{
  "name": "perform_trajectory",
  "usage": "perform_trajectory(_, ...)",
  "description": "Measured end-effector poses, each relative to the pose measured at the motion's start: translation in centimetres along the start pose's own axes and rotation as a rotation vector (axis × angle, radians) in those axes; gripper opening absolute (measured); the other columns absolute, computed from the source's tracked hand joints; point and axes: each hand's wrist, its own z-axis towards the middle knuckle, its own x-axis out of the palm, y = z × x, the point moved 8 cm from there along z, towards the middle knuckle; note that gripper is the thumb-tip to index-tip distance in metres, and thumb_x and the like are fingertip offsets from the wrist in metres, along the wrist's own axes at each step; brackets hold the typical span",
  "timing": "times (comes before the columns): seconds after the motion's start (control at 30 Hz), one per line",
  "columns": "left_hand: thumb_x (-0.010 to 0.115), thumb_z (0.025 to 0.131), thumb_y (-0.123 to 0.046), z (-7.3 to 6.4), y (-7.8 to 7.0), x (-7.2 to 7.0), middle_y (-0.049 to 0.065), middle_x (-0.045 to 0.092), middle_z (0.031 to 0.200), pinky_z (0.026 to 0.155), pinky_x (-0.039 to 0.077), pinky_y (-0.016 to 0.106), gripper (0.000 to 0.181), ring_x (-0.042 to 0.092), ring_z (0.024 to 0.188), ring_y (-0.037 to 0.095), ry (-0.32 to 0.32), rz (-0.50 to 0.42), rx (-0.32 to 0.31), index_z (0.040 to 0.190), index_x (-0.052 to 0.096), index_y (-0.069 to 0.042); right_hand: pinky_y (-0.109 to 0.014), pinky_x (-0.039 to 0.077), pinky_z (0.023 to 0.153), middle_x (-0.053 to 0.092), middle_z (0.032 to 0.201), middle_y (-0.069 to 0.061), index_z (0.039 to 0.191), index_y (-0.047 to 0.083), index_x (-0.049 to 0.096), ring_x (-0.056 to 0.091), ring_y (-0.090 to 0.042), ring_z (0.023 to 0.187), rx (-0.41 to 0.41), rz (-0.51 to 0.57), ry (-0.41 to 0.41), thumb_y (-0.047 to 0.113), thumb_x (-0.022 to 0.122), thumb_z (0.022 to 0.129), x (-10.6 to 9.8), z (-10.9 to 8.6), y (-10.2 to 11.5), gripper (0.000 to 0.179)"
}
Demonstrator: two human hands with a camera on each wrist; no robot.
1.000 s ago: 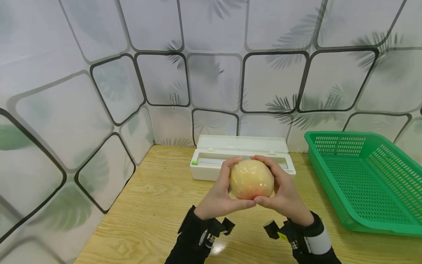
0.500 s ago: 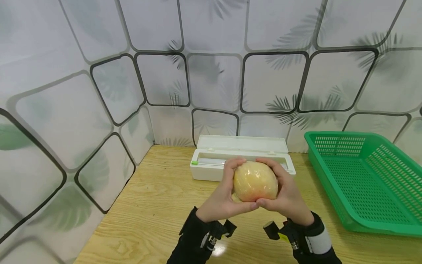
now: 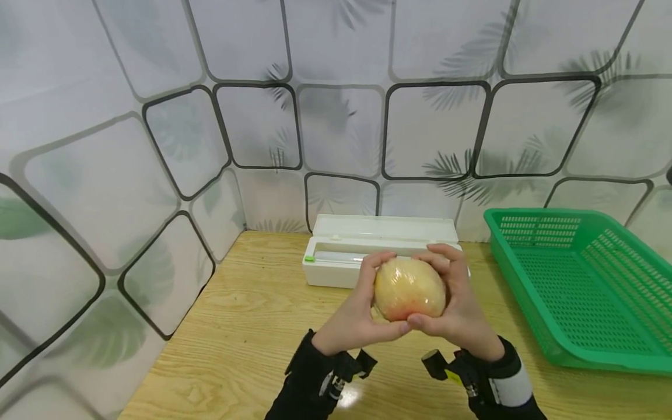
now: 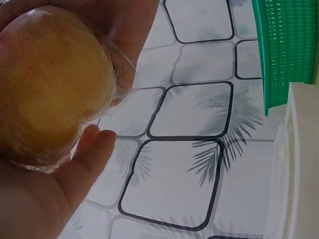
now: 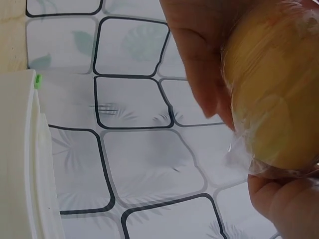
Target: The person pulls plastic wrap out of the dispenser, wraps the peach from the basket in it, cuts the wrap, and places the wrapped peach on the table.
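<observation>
A pale yellow apple with a red blush sits between my two hands above the table, wrapped in clear plastic film. My left hand grips its left side, thumb along the bottom and fingers over the far side. The right hand holds it from the right, its thumb tip near the left thumb. In the left wrist view, loose film sticks out beside the apple. Wrinkled film also hangs off the apple's edge in the right wrist view. The fingertips behind the apple are partly hidden.
Behind the hands stands a white cling film dispenser, its lid raised, with a roll and a green slider. A green plastic basket is on the right of the wooden table. Patterned covering backs the table.
The apple and both hands have shifted slightly right. My right hand's fingers have risen and spread a little along the apple's far right side, while the left hand keeps its grip.
</observation>
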Motion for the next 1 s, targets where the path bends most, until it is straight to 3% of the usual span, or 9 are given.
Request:
perform_trajectory(0.1,0.069,0.071,0.000,-0.1,-0.1,-0.5,0.006,0.014,0.137,0.092,0.035,0.039,0.087,0.029,0.119,0.021,-0.045,0.084,0.010,0.135,0.011,-0.011,-0.021,0.044,0.075,0.047,0.117,-0.001,0.121,-0.012,0.013,0.047,-0.016,0.097,-0.005,-0.052,-0.026,0.024,0.075,0.070,-0.2,0.0,0.2,0.088)
perform_trajectory(0.17,0.070,0.069,0.000,-0.2,-0.5,-0.9,0.006,0.014,0.138,0.094,0.032,0.043,0.091,0.024,0.123,0.023,-0.096,0.146,0.057,0.137,0.010,-0.011,-0.020,0.044,0.075,0.047,0.116,-0.003,0.123,-0.010,0.012,0.047,-0.016,0.097,-0.014,-0.088,-0.053,0.024,0.076,0.070,-0.4,0.0,0.4,0.090)
perform_trajectory(0.3,0.069,0.073,0.000,-0.3,-2.4,-0.8,0.016,0.021,0.136,0.095,0.032,0.044,0.081,0.025,0.124,0.028,-0.157,0.308,0.266,0.135,0.018,-0.001,-0.019,0.045,0.073,0.047,0.113,-0.004,0.127,-0.007,0.012,0.049,-0.015,0.094,0.012,-0.181,-0.114,0.012,0.079,0.064,-1.0,0.0,0.5,0.094)
perform_trajectory(0.37,0.062,0.081,-0.005,-0.3,-3.3,-0.2,0.020,0.023,0.134,0.097,0.031,0.042,0.064,0.025,0.124,0.031,-0.136,0.412,0.373,0.132,0.024,0.004,-0.019,0.045,0.070,0.046,0.112,-0.006,0.127,-0.005,0.013,0.049,-0.015,0.092,0.011,-0.219,-0.133,0.006,0.080,0.062,-1.3,0.0,0.6,0.094)
perform_trajectory(0.43,0.058,0.083,-0.003,-0.3,-3.7,0.6,0.023,0.023,0.134,0.098,0.029,0.041,0.058,0.023,0.125,0.034,-0.085,0.476,0.438,0.130,0.026,0.008,-0.018,0.045,0.070,0.045,0.111,-0.006,0.127,-0.005,0.014,0.049,-0.014,0.092,0.024,-0.266,-0.140,0.007,0.080,0.061,-1.4,0.0,0.6,0.094)
perform_trajectory(0.57,0.067,0.071,-0.003,-0.2,-3.3,1.2,0.022,0.016,0.138,0.100,0.026,0.039,0.077,0.015,0.128,0.034,-0.020,0.559,0.408,0.132,0.020,0.007,-0.016,0.044,0.072,0.043,0.109,-0.013,0.126,-0.004,0.018,0.048,-0.015,0.094,0.007,-0.377,-0.151,0.014,0.081,0.061,-1.3,0.0,0.8,0.093)
perform_trajectory(0.63,0.073,0.065,-0.005,0.0,-2.9,1.3,0.021,0.015,0.138,0.099,0.028,0.036,0.087,0.015,0.128,0.033,-0.022,0.587,0.375,0.132,0.018,0.005,-0.015,0.043,0.072,0.043,0.109,-0.017,0.126,-0.003,0.021,0.048,-0.017,0.095,-0.001,-0.442,-0.152,0.015,0.081,0.060,-1.1,0.0,0.9,0.091)
perform_trajectory(0.77,0.077,0.065,-0.008,0.2,-2.1,1.2,0.019,0.016,0.136,0.098,0.031,0.032,0.088,0.019,0.126,0.031,-0.057,0.629,0.322,0.130,0.018,0.002,-0.018,0.044,0.071,0.045,0.108,-0.020,0.124,-0.002,0.026,0.049,-0.023,0.094,-0.015,-0.544,-0.157,0.032,0.078,0.063,-0.6,0.1,0.9,0.087)
perform_trajectory(1.0,0.078,0.063,-0.004,0.3,-0.7,0.6,0.017,0.019,0.136,0.096,0.033,0.031,0.090,0.025,0.124,0.026,-0.076,0.516,0.210,0.131,0.020,-0.002,-0.019,0.043,0.074,0.047,0.105,-0.018,0.121,-0.004,0.028,0.049,-0.019,0.093,-0.050,-0.505,-0.149,0.049,0.067,0.068,0.0,0.1,1.0,0.084)
